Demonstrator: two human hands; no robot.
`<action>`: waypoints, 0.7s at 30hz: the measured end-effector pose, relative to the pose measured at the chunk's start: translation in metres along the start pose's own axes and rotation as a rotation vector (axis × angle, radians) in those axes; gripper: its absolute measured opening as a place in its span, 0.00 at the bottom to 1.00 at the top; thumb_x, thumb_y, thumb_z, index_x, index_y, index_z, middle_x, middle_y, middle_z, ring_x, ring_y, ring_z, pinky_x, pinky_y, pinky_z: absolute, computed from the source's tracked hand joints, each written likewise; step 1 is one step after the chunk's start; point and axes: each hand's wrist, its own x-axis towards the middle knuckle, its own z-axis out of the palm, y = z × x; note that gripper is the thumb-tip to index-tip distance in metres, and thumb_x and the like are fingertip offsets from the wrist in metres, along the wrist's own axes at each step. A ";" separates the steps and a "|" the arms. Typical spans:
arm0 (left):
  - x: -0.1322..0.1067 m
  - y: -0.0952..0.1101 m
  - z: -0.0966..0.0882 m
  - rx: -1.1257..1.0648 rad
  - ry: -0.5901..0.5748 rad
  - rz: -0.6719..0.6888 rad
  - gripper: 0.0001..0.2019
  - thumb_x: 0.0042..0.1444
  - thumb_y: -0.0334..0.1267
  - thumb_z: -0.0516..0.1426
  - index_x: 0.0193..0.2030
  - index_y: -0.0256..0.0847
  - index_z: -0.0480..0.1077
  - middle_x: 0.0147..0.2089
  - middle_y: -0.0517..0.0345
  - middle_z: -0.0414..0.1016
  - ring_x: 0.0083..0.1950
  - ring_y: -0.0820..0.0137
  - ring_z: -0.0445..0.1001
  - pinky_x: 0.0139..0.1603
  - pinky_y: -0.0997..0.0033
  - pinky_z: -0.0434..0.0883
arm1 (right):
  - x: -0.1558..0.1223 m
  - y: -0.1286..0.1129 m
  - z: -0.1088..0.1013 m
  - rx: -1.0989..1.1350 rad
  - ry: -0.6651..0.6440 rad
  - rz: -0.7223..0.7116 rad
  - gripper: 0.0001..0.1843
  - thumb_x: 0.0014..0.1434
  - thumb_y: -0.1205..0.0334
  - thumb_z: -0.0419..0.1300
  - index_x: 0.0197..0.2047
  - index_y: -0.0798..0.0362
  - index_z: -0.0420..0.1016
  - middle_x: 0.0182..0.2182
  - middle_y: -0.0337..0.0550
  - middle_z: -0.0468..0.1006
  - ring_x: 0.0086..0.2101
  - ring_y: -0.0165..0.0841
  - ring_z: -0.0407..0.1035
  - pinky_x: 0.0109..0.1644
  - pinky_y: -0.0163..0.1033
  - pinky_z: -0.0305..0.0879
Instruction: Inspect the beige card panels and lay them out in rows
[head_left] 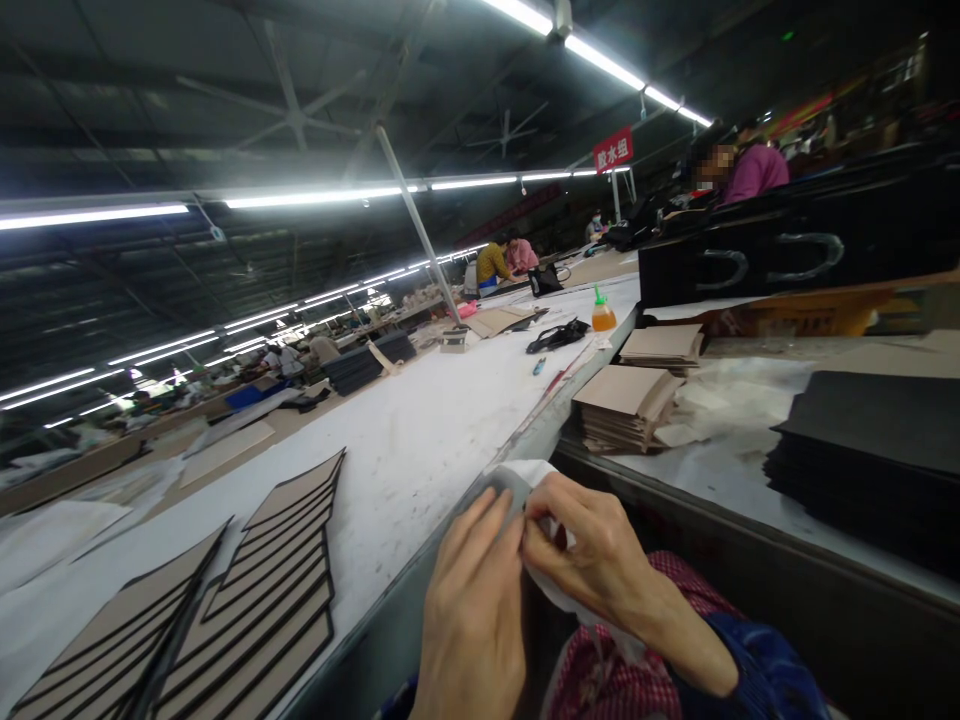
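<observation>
Left: a row of beige panels with black edges lies overlapped on the white table, and a second row is fanned just right of it. Centre: a broad white stretch of tabletop runs from these panels toward the far end, bounded on the right by the long, slanting table edge. Near this edge, the left hand lays its extended fingers over a smooth grey piece; whether it grips cannot be told. The white sheet lies between the hands, at the near table edge; the right hand pinches it between thumb and fingers. Farther off stand black straps and, close to the edge, a bottle. Right: beyond the table edge are a stack of cardboard and black sheets.
</observation>
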 end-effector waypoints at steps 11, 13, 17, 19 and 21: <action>-0.006 0.025 0.017 -0.575 0.229 -0.450 0.13 0.57 0.42 0.57 0.46 0.43 0.77 0.54 0.51 0.75 0.57 0.58 0.71 0.62 0.58 0.65 | 0.001 -0.009 -0.004 0.034 0.120 0.008 0.08 0.54 0.73 0.52 0.27 0.51 0.63 0.22 0.37 0.67 0.21 0.26 0.62 0.24 0.31 0.59; -0.008 0.027 0.015 -0.595 0.240 -0.504 0.13 0.56 0.44 0.58 0.44 0.42 0.78 0.53 0.49 0.75 0.57 0.58 0.71 0.62 0.60 0.65 | 0.002 -0.006 -0.005 0.008 0.136 0.017 0.08 0.54 0.73 0.52 0.27 0.51 0.64 0.22 0.37 0.67 0.21 0.26 0.61 0.24 0.31 0.59; -0.013 0.023 0.004 -0.790 0.381 -0.662 0.13 0.56 0.44 0.58 0.44 0.41 0.78 0.52 0.49 0.76 0.58 0.59 0.70 0.63 0.61 0.64 | 0.006 0.003 -0.015 -0.019 0.213 0.163 0.08 0.52 0.73 0.54 0.26 0.52 0.65 0.21 0.35 0.66 0.21 0.26 0.60 0.26 0.32 0.58; -0.013 0.019 0.000 -0.966 0.408 -0.721 0.18 0.56 0.45 0.59 0.51 0.40 0.74 0.51 0.47 0.76 0.57 0.57 0.70 0.61 0.58 0.65 | 0.007 0.004 -0.020 0.094 0.170 0.253 0.07 0.54 0.71 0.56 0.26 0.52 0.66 0.21 0.35 0.68 0.21 0.26 0.61 0.26 0.32 0.58; -0.011 0.017 -0.001 -1.090 0.386 -0.742 0.23 0.55 0.45 0.60 0.56 0.39 0.70 0.50 0.44 0.77 0.56 0.56 0.71 0.59 0.56 0.68 | 0.008 -0.001 -0.023 0.219 0.093 0.272 0.07 0.56 0.69 0.58 0.26 0.53 0.69 0.21 0.36 0.69 0.22 0.26 0.62 0.25 0.31 0.58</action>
